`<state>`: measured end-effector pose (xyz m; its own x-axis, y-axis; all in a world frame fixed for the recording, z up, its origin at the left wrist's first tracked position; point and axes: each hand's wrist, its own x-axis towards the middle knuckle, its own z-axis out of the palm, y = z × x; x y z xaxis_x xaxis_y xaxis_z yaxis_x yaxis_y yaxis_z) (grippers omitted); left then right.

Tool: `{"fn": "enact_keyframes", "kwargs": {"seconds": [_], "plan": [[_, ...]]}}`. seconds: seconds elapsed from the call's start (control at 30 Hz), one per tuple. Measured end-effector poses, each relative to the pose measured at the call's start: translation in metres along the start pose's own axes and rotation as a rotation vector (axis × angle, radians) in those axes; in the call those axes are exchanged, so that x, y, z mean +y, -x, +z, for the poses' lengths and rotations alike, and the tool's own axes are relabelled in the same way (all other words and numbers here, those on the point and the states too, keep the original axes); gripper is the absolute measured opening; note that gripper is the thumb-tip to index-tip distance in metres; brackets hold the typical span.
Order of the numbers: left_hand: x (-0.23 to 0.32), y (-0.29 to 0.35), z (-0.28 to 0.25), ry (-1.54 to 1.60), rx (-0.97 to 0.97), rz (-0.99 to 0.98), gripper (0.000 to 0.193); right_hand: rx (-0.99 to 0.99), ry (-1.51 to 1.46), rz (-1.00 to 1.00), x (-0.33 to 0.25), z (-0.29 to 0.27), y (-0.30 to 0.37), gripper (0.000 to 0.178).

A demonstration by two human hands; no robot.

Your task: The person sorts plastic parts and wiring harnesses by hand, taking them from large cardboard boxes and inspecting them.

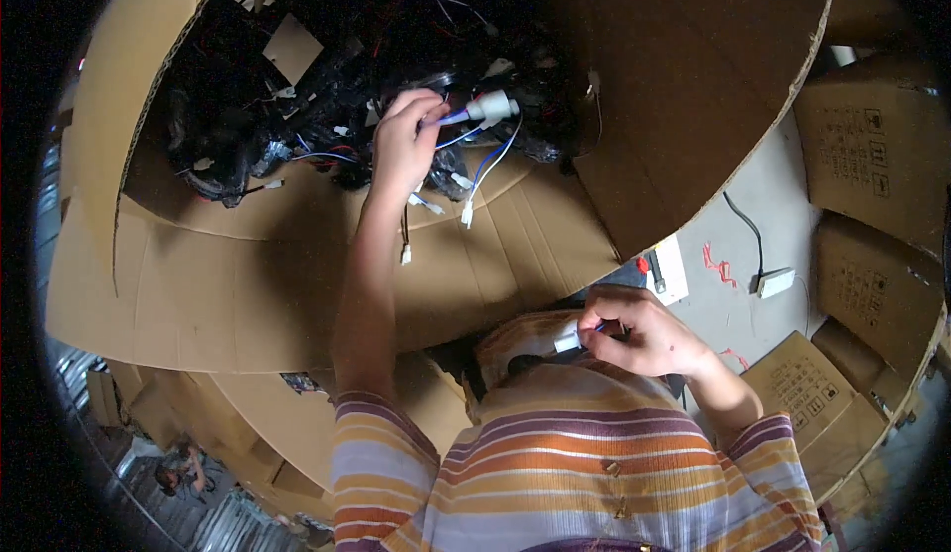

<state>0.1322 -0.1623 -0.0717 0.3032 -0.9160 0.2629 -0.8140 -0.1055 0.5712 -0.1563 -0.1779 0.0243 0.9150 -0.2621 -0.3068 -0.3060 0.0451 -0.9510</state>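
Note:
Over the open cardboard box (277, 319), my left hand (406, 141) is closed on a wire harness. Its blue and white wires run to a thick white connector (490, 107), and small white plugs (468, 215) dangle from its loose ends. Close to my striped shirt, my right hand (642, 332) pinches a short white connector (566, 340) with a bit of blue wire at the fingers. Whether that piece joins the left hand's harness cannot be seen. Beneath my left hand lies a heap of dark, bagged wiring (337, 96) inside the box.
Tall box flaps (693, 76) rise at the left and right. Printed cartons (867, 156) line the far right. On the floor there are a white power strip (776, 282) with a black cord and red string scraps (719, 265). Another person (178, 473) shows at the lower left.

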Motion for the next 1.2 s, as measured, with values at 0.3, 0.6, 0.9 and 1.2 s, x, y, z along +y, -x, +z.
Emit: {"fn": "enact_keyframes", "kwargs": {"seconds": [0.3, 0.6, 0.9, 1.2], "plan": [[0.000, 0.003, -0.009, 0.265, -0.060, -0.237, 0.017, -0.035, 0.039, 0.115, 0.000, -0.005, -0.007, 0.007], [-0.004, -0.023, -0.009, 0.286, -0.029, -0.328, 0.018, -0.025, 0.007, 0.129, 0.001, -0.014, -0.015, 0.006], [0.001, -0.038, 0.057, -0.423, 0.008, 0.021, 0.023, -0.013, -0.016, 0.091, 0.009, -0.015, -0.011, 0.006], [0.004, -0.052, 0.008, 0.264, -0.120, -0.475, 0.030, 0.039, -0.023, 0.032, 0.012, -0.015, 0.001, 0.007]]}}
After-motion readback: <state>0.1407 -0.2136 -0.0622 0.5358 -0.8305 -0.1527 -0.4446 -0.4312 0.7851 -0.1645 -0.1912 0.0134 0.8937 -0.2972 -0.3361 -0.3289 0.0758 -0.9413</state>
